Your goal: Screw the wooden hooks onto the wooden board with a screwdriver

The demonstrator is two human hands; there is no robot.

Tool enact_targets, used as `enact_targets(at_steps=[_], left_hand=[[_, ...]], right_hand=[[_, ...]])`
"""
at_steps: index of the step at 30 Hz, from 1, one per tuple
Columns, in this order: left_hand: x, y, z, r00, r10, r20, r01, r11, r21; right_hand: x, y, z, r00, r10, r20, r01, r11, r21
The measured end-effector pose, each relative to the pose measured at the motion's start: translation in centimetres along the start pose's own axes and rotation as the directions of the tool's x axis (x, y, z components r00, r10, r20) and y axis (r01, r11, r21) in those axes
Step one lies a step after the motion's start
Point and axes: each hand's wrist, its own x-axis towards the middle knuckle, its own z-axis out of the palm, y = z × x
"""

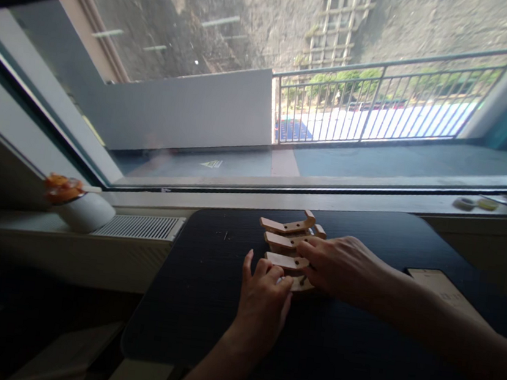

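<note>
Several curved wooden pieces [288, 261], shaped like hooks with dark holes in them, are lined up one behind another on a dark table [203, 295]. My right hand [341, 265] reaches in from the right, its fingers closed on the right ends of the nearer pieces and hiding part of them. At the near side of the row, my left hand [265, 299] has its fingers bent over the left end of the closest wooden piece. Its little finger stands away from the others. What joins the pieces together cannot be made out.
A phone [444, 290] lies on the table to the right, partly under my right forearm. Beyond the table are a window sill [385, 203] with small rolls [464, 203] and a large window. A white pot [87, 209] with orange contents stands at the left by a vent [140, 225].
</note>
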Motion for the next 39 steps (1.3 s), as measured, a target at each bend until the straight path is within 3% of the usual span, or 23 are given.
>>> enact_targets(at_steps=[8, 13, 18, 24, 30, 39], left_hand=[[0.0, -0.1, 0.2, 1.0, -0.002, -0.004, 0.002, 1.0, 0.013], [0.0, 0.0, 0.2, 1.0, -0.005, 0.008, 0.005, 1.0, 0.019], [0.1, 0.0, 0.2, 1.0, -0.008, 0.01, 0.008, 1.0, 0.016], [0.0, -0.1, 0.2, 1.0, -0.011, 0.008, 0.01, 1.0, 0.021], [-0.1, -0.1, 0.4, 1.0, -0.006, 0.004, 0.006, 1.0, 0.015], [0.1, -0.2, 0.3, 1.0, -0.001, -0.011, 0.001, 1.0, 0.009]], right_hand=[[-0.1, -0.6, -0.2, 0.986, -0.168, -0.017, 0.167, 0.985, -0.045], [0.4, -0.9, -0.5, 0.992, -0.119, 0.032, 0.121, 0.991, -0.057], [0.2, -0.9, -1.2, 1.0, -0.025, -0.013, 0.024, 0.997, -0.08], [0.4, -0.4, -2.2, 0.991, -0.128, 0.04, 0.126, 0.991, 0.049], [1.1, 0.0, -2.2, 0.987, -0.143, 0.07, 0.141, 0.989, 0.034], [1.5, 0.1, -1.7, 0.996, 0.003, 0.087, 0.002, 0.998, -0.064]])
